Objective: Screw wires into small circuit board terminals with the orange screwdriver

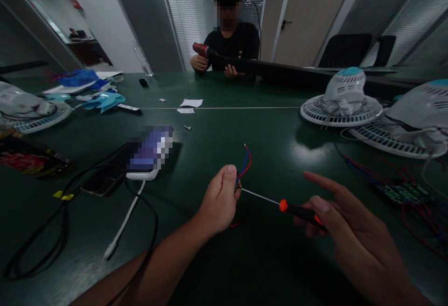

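My left hand (220,201) is closed on a small circuit board (238,182), mostly hidden by the fingers. Red and blue wires (249,159) rise from it in a loop. In my right hand (353,236) is a screwdriver (301,212) with a black and orange handle, gripped between the thumb and the lower fingers while the index finger stretches out. Its thin shaft points left, and the tip meets the board at my left fingertips. A bit of red wire shows below my left hand.
Several circuit boards with wires (402,191) lie at right, below white fan-like housings (345,93). At left are a lit phone (150,149), a white cable (126,219), black cables and a dark packet (31,156). Across the table (224,133), a person holds a red-black power tool (203,49).
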Motion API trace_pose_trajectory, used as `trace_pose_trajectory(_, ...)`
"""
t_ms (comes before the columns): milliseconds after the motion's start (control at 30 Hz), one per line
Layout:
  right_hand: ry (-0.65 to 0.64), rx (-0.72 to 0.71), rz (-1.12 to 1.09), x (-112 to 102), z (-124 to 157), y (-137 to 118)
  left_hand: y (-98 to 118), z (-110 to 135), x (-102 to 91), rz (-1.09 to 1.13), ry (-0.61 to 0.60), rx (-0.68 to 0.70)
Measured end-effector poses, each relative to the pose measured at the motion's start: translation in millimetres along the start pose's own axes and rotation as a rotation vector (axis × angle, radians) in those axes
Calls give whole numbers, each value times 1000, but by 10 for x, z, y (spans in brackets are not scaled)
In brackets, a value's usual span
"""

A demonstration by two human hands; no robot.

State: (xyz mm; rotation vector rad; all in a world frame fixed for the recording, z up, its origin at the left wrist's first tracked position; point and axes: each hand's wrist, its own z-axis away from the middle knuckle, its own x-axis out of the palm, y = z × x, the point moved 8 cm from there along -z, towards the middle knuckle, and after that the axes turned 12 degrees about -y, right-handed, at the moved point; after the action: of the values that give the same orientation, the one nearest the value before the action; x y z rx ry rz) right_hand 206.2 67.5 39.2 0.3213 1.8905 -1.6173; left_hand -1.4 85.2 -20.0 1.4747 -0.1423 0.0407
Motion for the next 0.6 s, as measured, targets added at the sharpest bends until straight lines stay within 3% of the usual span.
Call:
trace_pose_trajectory(133,-32,27,74,19,-20,3,33,3,-4,-8,10,-19)
trace_pose_trajectory(433,9,-157,193,-4,9,-219,26,7,12,12,2,-28)
trace_pose_trajectory(600,19,-174,223,-15,12,-248,34,4,16,45,4,-34)
